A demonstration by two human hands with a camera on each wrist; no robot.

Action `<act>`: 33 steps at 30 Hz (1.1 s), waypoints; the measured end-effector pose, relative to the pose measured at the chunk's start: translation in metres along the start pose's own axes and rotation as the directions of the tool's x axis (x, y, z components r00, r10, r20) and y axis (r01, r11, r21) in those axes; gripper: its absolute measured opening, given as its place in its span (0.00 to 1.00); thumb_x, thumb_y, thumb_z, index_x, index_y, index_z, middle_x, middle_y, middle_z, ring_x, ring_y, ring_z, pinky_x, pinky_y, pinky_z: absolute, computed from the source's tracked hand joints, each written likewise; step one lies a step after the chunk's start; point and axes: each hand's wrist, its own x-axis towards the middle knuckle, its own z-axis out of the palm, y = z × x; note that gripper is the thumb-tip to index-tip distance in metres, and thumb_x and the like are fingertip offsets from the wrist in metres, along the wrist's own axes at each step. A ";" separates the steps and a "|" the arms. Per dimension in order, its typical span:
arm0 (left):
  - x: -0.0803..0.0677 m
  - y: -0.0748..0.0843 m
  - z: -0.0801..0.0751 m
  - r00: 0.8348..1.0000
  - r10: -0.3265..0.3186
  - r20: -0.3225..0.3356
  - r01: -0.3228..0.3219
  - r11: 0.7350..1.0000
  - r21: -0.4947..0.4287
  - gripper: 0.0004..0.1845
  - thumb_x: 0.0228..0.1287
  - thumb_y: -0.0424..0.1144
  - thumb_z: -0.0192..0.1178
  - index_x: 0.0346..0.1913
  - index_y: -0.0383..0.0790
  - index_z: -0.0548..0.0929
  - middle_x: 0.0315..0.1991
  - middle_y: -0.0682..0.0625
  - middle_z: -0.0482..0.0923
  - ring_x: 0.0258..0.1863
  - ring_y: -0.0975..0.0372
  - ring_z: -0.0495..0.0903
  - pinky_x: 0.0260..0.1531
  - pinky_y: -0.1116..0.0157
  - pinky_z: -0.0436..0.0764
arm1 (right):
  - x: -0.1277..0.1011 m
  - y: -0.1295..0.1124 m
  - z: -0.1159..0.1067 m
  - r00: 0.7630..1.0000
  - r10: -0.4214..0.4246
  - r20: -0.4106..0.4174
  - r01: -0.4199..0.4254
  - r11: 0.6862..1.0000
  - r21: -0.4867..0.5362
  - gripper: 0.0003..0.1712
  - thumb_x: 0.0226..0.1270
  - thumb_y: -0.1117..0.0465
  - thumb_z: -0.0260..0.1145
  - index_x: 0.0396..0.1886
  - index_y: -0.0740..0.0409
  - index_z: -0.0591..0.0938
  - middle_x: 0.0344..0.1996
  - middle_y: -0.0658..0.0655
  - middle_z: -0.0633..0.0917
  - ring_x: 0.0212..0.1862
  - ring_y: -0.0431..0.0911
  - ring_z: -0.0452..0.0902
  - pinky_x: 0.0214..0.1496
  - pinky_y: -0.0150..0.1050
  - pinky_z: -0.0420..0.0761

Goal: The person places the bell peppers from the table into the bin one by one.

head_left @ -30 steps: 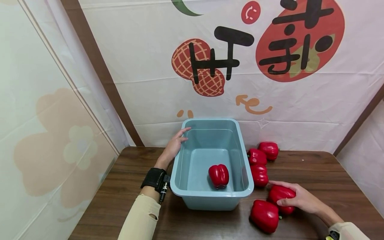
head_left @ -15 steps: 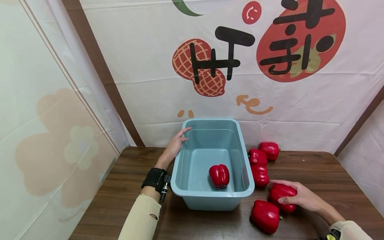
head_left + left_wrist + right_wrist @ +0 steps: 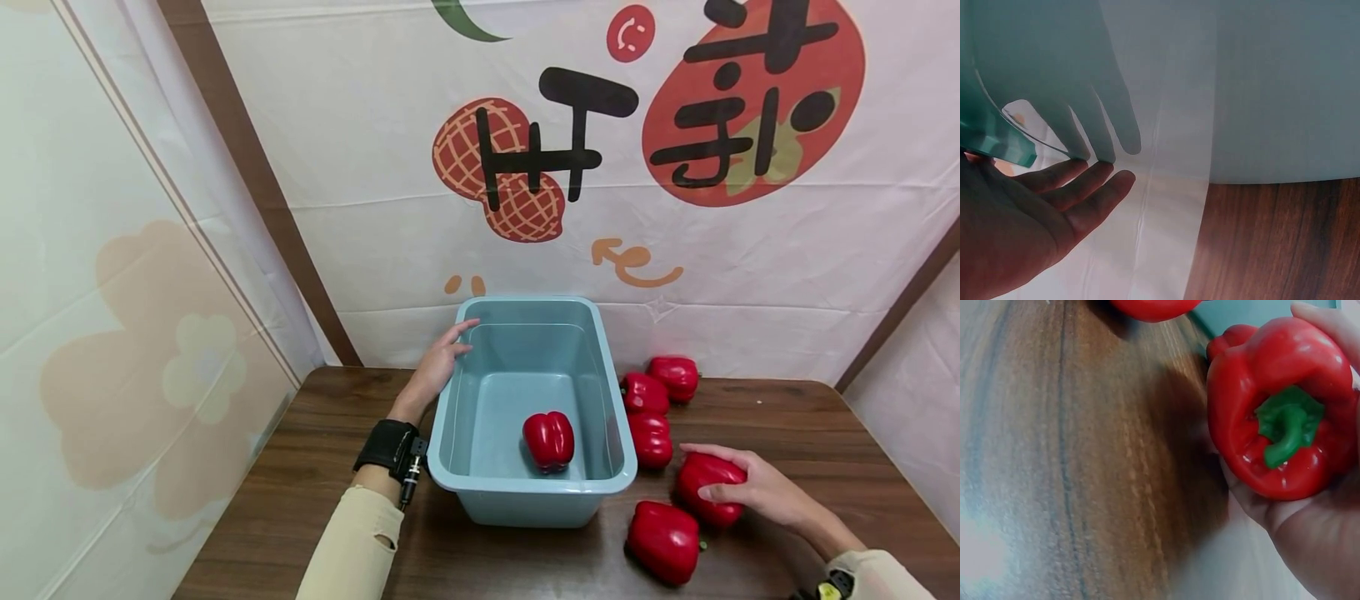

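Red bell pepper (image 3: 708, 487) sits in the right hand (image 3: 757, 493), fingers curled round it just right of the blue plastic tub (image 3: 480, 487) on the desk (image 3: 300, 475); the left hand (image 3: 435, 367) rests straight-fingered against the tub's left rim. Another pepper (image 3: 548, 439) lies inside. In the left wrist view, the fingers (image 3: 1085, 187) lie flat beside the tub wall, the thumb cut off. In the right wrist view, the pepper's green stem (image 3: 1285, 428) faces the camera and the fingertips are mostly hidden.

Right hand (image 3: 757, 492) grips red pepper (image 3: 705, 498) on bench (image 3: 315, 467); left hand (image 3: 435, 367) flat against blue tub (image 3: 528, 496) holding one pepper (image 3: 548, 440).
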 end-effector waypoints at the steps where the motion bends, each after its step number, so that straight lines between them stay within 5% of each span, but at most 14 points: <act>1: 0.000 0.000 0.000 1.000 -0.001 -0.001 0.001 1.000 -0.002 0.27 0.77 0.37 0.37 0.76 0.51 0.60 0.80 0.48 0.44 0.70 0.41 0.59 0.62 0.39 0.67 | 0.000 -0.001 0.000 1.000 0.002 -0.011 -0.002 1.000 -0.006 0.33 0.70 0.66 0.60 0.71 0.71 0.63 0.54 0.48 0.84 0.52 0.41 0.81 0.48 0.41 0.83; 9: -0.002 0.006 0.000 0.999 -0.031 0.020 0.031 1.000 0.002 0.28 0.77 0.37 0.37 0.77 0.48 0.58 0.80 0.47 0.42 0.70 0.42 0.59 0.60 0.45 0.71 | -0.001 -0.003 -0.001 0.999 0.036 -0.030 -0.036 0.999 -0.023 0.33 0.70 0.65 0.60 0.72 0.71 0.62 0.52 0.42 0.84 0.51 0.39 0.80 0.48 0.39 0.83; 16: -0.021 0.032 0.002 0.999 -0.029 0.028 0.029 0.999 0.014 0.28 0.77 0.35 0.38 0.77 0.44 0.58 0.79 0.43 0.45 0.68 0.43 0.63 0.60 0.47 0.72 | 0.003 -0.002 -0.002 0.999 0.023 -0.039 -0.024 0.999 -0.038 0.33 0.70 0.65 0.60 0.71 0.71 0.63 0.53 0.45 0.84 0.52 0.38 0.80 0.48 0.39 0.83; 28: -0.022 0.033 0.001 0.999 -0.035 0.042 0.035 0.999 -0.002 0.28 0.77 0.35 0.37 0.77 0.44 0.57 0.80 0.43 0.42 0.69 0.43 0.61 0.60 0.46 0.72 | 0.008 -0.013 -0.006 0.998 0.016 -0.057 -0.017 1.000 -0.017 0.35 0.69 0.65 0.61 0.72 0.72 0.61 0.53 0.46 0.83 0.51 0.41 0.81 0.48 0.42 0.84; 33: -0.008 0.016 -0.001 0.998 -0.041 0.038 0.042 0.999 -0.020 0.28 0.78 0.35 0.36 0.78 0.47 0.57 0.80 0.45 0.41 0.70 0.42 0.59 0.60 0.46 0.71 | 0.011 -0.018 -0.006 0.996 0.014 -0.093 -0.019 0.999 -0.050 0.36 0.67 0.64 0.63 0.71 0.69 0.64 0.54 0.48 0.83 0.51 0.40 0.80 0.47 0.42 0.84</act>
